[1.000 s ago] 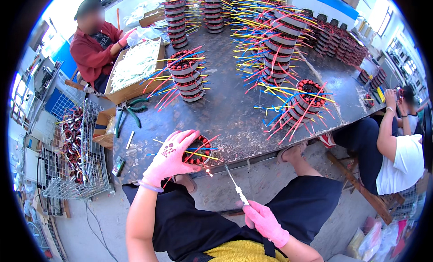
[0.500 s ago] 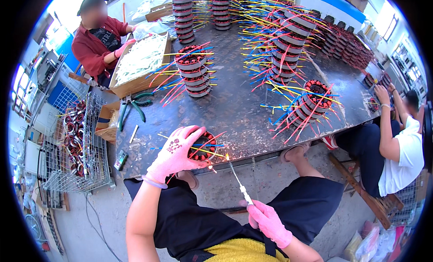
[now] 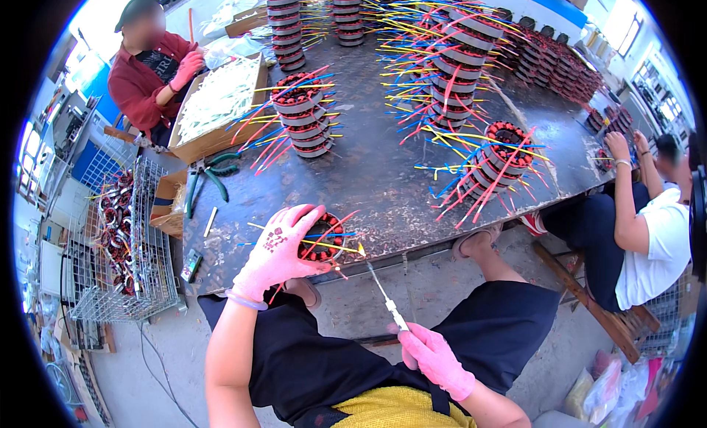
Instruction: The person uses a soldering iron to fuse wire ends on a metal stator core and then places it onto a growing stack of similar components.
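My left hand, in a pink glove, grips a motor stator at the table's near edge. Red winding shows inside its ring, and red, blue and yellow wires stick out of it. My right hand, also gloved in pink, is closed around the white handle of a long-necked lighter. From its thin metal neck a small yellow flame burns, close by the tip of a yellow wire. A small glowing spot shows on another wire end below, next to my left thumb.
Stacked stators with loose wires stand on the dark table; a shorter stack leans at right. Pliers and a cardboard box of white strips lie left. A wire basket stands beside the table. Two people sit nearby.
The scene has shifted slightly left in view. Both my hands keep their grips, flame still by the wire ends. The co-worker at far left has lifted a gloved hand off the box.
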A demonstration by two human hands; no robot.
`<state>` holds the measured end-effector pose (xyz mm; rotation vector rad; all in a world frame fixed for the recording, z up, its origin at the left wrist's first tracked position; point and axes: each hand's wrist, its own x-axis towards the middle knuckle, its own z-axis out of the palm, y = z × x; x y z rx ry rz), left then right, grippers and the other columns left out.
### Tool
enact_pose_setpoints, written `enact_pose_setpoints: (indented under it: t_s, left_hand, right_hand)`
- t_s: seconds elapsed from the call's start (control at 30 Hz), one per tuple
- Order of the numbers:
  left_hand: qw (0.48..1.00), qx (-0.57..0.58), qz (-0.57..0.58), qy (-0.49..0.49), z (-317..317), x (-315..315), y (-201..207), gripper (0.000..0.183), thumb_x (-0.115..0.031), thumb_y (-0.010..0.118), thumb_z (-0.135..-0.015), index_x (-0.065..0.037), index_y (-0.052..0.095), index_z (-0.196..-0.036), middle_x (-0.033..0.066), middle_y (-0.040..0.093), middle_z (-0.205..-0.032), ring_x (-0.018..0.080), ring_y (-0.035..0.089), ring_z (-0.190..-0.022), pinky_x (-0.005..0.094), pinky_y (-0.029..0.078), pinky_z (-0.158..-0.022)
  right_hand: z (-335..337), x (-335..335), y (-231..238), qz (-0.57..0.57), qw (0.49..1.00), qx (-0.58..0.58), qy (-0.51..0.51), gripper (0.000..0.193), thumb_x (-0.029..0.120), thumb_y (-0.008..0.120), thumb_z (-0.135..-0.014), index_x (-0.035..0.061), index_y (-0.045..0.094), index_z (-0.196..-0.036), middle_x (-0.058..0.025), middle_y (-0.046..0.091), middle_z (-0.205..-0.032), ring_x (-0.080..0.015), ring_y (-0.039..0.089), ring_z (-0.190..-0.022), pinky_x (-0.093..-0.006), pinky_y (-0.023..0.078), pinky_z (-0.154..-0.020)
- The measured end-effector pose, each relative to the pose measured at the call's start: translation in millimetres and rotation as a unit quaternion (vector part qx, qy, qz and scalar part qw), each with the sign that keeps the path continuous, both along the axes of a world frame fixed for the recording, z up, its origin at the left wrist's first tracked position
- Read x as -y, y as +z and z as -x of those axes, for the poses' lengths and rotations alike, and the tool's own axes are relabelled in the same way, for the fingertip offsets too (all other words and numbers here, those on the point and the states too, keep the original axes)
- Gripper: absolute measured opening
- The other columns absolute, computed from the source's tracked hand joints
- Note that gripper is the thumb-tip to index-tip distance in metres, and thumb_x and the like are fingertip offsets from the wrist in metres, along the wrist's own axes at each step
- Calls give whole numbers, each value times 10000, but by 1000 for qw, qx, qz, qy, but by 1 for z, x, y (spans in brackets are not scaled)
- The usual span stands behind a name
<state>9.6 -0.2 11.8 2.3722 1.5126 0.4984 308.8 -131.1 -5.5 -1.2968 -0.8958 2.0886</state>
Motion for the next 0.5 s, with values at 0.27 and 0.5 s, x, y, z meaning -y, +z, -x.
enact_pose_setpoints:
  t_s: [0.27, 0.5]
  left_hand:
    - [1000, -11, 5, 8, -3, 0, -1, 936, -305, 871, -573, -62, 480, -1388, 167, 495, -1364, 366, 462, -1276, 449, 358, -1094]
    - [1000, -11, 4, 13, -1, 1, -2, 949, -305, 874, -562, -57, 478, -1388, 175, 496, -1360, 371, 464, -1274, 451, 358, -1093]
  right_hand:
    - [-3, -2, 0, -30, 998, 44, 34, 391, 274, 464, -1029, 16, 562, -1305, 42, 463, -667, -51, 439, -591, -222, 361, -553]
    - [-4, -2, -4, -50, 996, 52, 45, 390, 282, 461, -1029, 17, 570, -1293, 34, 472, -660, -54, 439, -588, -230, 367, -554]
